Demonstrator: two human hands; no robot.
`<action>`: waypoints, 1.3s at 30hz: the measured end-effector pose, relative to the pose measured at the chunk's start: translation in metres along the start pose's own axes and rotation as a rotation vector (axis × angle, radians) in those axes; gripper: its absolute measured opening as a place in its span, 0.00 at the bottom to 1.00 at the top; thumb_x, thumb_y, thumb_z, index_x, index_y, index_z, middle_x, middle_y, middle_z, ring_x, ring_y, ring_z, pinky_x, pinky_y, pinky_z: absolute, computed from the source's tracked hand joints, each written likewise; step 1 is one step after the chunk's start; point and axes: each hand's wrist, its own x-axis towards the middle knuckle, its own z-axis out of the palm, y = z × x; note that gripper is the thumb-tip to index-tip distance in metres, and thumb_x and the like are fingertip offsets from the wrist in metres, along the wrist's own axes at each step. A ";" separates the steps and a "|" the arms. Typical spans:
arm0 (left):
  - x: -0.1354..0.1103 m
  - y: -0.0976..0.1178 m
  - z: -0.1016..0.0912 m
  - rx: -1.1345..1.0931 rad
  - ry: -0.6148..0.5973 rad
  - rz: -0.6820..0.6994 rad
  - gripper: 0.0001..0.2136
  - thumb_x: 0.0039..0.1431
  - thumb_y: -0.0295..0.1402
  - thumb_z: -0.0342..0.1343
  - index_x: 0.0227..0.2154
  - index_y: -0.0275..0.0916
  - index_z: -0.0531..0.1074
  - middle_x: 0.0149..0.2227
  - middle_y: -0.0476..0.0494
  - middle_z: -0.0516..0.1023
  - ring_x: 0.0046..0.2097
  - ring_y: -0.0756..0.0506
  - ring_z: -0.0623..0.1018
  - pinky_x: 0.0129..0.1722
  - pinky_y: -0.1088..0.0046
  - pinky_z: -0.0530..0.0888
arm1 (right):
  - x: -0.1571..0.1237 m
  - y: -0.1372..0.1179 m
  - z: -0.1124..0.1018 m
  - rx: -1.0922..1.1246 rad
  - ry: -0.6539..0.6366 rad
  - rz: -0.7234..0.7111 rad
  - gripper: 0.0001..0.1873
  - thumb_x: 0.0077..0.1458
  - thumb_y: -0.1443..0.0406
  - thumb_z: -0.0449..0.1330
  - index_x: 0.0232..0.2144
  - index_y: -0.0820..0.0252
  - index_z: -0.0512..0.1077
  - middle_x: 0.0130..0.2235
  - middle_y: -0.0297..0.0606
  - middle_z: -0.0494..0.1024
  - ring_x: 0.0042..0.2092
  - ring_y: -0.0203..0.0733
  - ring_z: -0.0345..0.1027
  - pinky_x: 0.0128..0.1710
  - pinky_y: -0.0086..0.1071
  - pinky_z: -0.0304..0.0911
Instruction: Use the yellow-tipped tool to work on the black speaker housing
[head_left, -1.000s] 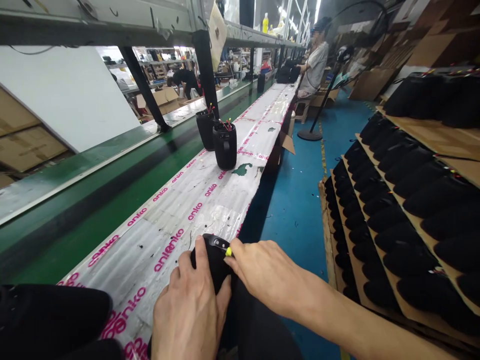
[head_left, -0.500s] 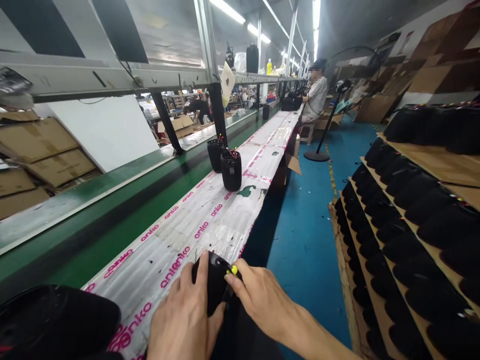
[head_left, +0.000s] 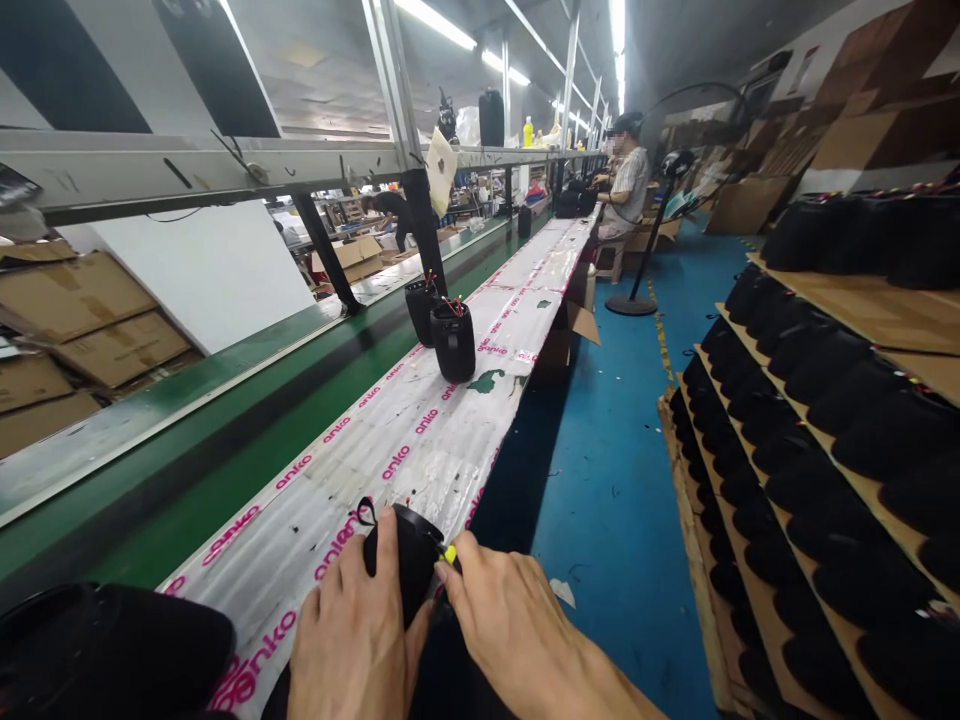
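My left hand (head_left: 356, 620) is wrapped over a black fabric-covered speaker shell (head_left: 411, 575), which lies tilted at the near edge of the worktop. A thin black loop sticks out on the shell's far left, beside its dark rim. In my right hand (head_left: 510, 610), thumb and index finger pinch a small tool with a yellow end (head_left: 449, 553) against the rim's right side. Most of that tool is hidden by my fingers, so its kind is unclear. Another black shell (head_left: 112, 645) lies close by on the left.
The worktop is covered with pink-printed white sheeting (head_left: 397, 420). Two upright black shells (head_left: 453, 345) with red wires stand farther along it. A green conveyor belt (head_left: 270, 440) runs on the left. Stacked shells (head_left: 825, 480) on cardboard layers fill the right. A person (head_left: 628, 185) sits farther down the line.
Both hands and the held shell have shifted slightly left and turned a little in view. The black loop now shows beside the shell. The grips stay the same.
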 end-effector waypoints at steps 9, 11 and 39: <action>-0.001 0.001 -0.004 -0.007 -0.029 -0.006 0.30 0.67 0.38 0.49 0.69 0.36 0.51 0.53 0.31 0.72 0.47 0.37 0.77 0.42 0.61 0.75 | 0.000 0.001 0.005 -0.023 0.014 -0.032 0.06 0.69 0.63 0.52 0.36 0.55 0.64 0.28 0.33 0.78 0.28 0.42 0.75 0.27 0.34 0.51; 0.000 0.001 -0.005 -0.008 -0.034 -0.004 0.31 0.67 0.39 0.49 0.69 0.36 0.51 0.53 0.31 0.72 0.47 0.37 0.77 0.42 0.61 0.75 | 0.000 0.002 0.006 -0.033 0.013 -0.035 0.06 0.70 0.63 0.52 0.37 0.54 0.63 0.28 0.33 0.78 0.27 0.42 0.74 0.26 0.34 0.50; 0.007 0.002 -0.011 -0.020 -0.064 0.011 0.32 0.67 0.41 0.45 0.69 0.33 0.50 0.57 0.26 0.71 0.49 0.33 0.78 0.39 0.59 0.76 | 0.007 0.016 0.021 0.034 0.004 -0.128 0.08 0.70 0.62 0.51 0.37 0.57 0.67 0.28 0.34 0.79 0.27 0.42 0.75 0.25 0.31 0.57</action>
